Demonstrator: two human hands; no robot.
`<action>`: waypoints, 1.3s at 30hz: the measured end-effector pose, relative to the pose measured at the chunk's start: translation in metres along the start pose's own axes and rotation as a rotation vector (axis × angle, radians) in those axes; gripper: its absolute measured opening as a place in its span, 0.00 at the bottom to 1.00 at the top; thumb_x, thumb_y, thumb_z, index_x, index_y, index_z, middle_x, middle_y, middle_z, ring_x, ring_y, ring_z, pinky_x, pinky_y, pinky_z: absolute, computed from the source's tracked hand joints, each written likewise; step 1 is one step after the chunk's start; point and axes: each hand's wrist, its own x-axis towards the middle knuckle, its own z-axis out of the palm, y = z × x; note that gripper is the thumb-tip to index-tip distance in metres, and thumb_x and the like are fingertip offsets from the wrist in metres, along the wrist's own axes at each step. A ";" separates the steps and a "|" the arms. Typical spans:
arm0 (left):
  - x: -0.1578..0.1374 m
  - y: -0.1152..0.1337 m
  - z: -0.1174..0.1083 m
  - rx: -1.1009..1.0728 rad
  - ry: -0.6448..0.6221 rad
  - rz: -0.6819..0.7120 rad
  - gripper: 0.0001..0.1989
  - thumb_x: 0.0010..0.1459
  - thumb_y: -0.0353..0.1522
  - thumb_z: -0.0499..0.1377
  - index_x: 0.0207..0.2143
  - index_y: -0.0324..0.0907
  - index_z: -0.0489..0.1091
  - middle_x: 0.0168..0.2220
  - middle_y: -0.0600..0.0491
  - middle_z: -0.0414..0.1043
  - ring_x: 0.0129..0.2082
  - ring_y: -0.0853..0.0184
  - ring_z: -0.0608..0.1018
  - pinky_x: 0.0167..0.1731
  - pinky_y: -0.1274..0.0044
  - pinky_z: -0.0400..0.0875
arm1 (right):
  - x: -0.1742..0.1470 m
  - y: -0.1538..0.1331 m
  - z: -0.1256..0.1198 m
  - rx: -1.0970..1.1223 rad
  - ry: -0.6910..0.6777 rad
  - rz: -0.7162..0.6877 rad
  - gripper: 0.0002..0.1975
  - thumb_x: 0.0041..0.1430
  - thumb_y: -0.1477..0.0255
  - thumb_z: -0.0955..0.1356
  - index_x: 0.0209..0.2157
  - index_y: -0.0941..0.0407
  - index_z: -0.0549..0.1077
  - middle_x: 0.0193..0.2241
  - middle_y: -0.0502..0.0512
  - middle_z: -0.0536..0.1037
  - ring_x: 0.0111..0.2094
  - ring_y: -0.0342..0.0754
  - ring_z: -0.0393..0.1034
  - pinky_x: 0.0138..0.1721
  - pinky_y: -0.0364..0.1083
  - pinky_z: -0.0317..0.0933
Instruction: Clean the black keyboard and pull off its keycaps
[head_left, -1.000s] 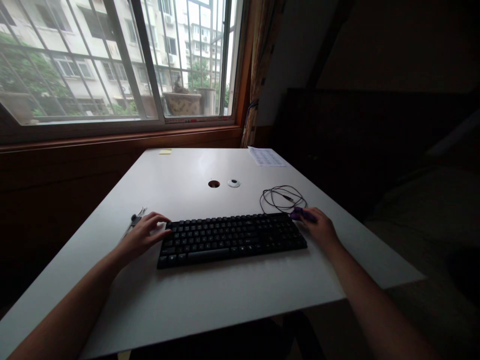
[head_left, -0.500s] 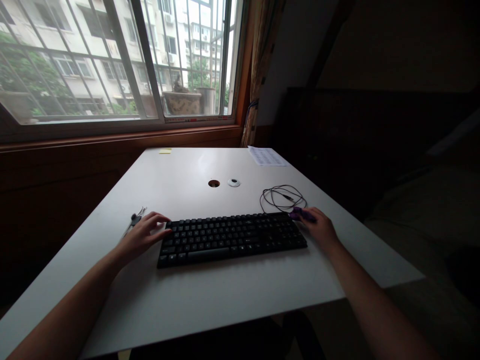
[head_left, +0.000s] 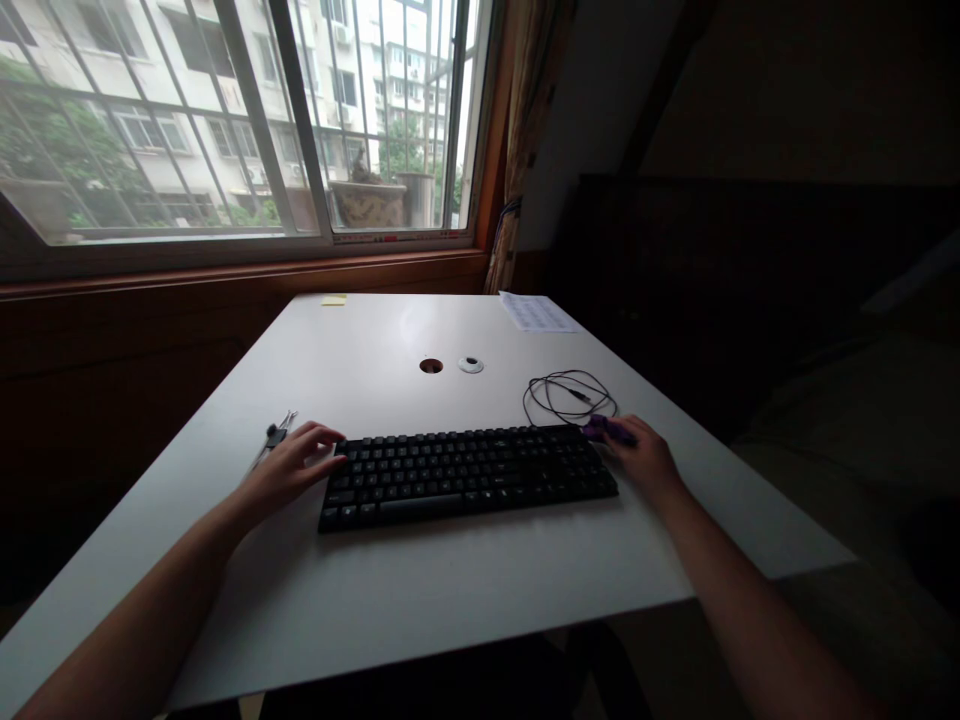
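Note:
A black keyboard lies across the near part of a white table. My left hand rests at the keyboard's left end, fingers apart, thumb touching its edge. My right hand sits at the right end, its fingers closed around a small purple object. A thin black cable is coiled just behind that hand. A small metal tool lies on the table just left of my left hand.
A round cable hole and its white cap sit mid-table. A printed sheet and a yellow note lie at the far edge, under a barred window. Dark furniture stands to the right.
The view shifted slightly. Both hands and the keyboard stay where they were.

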 end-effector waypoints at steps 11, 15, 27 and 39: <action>-0.002 0.001 -0.002 -0.054 -0.023 -0.025 0.18 0.61 0.46 0.58 0.49 0.48 0.70 0.47 0.49 0.71 0.45 0.57 0.77 0.46 0.66 0.74 | 0.000 -0.001 -0.001 -0.019 -0.005 -0.012 0.14 0.58 0.61 0.68 0.41 0.54 0.77 0.37 0.57 0.77 0.39 0.55 0.73 0.42 0.51 0.66; -0.001 0.001 -0.002 -0.046 -0.013 -0.008 0.17 0.63 0.46 0.56 0.48 0.47 0.70 0.46 0.49 0.71 0.44 0.58 0.78 0.44 0.67 0.75 | 0.000 -0.001 -0.001 -0.022 -0.023 -0.017 0.13 0.57 0.62 0.69 0.41 0.54 0.77 0.36 0.56 0.77 0.39 0.54 0.73 0.42 0.51 0.66; 0.000 0.010 -0.007 0.065 0.139 0.069 0.18 0.66 0.45 0.52 0.42 0.47 0.77 0.44 0.48 0.71 0.44 0.59 0.77 0.46 0.67 0.74 | 0.001 -0.001 -0.001 -0.021 -0.040 -0.013 0.12 0.56 0.64 0.69 0.40 0.53 0.77 0.35 0.56 0.77 0.38 0.55 0.72 0.41 0.51 0.65; -0.003 0.013 -0.010 0.335 0.197 0.175 0.13 0.66 0.40 0.54 0.42 0.51 0.80 0.44 0.49 0.73 0.41 0.59 0.74 0.49 0.64 0.69 | 0.001 -0.006 -0.003 -0.016 -0.045 -0.018 0.11 0.56 0.65 0.68 0.40 0.53 0.77 0.35 0.56 0.77 0.38 0.55 0.72 0.41 0.51 0.65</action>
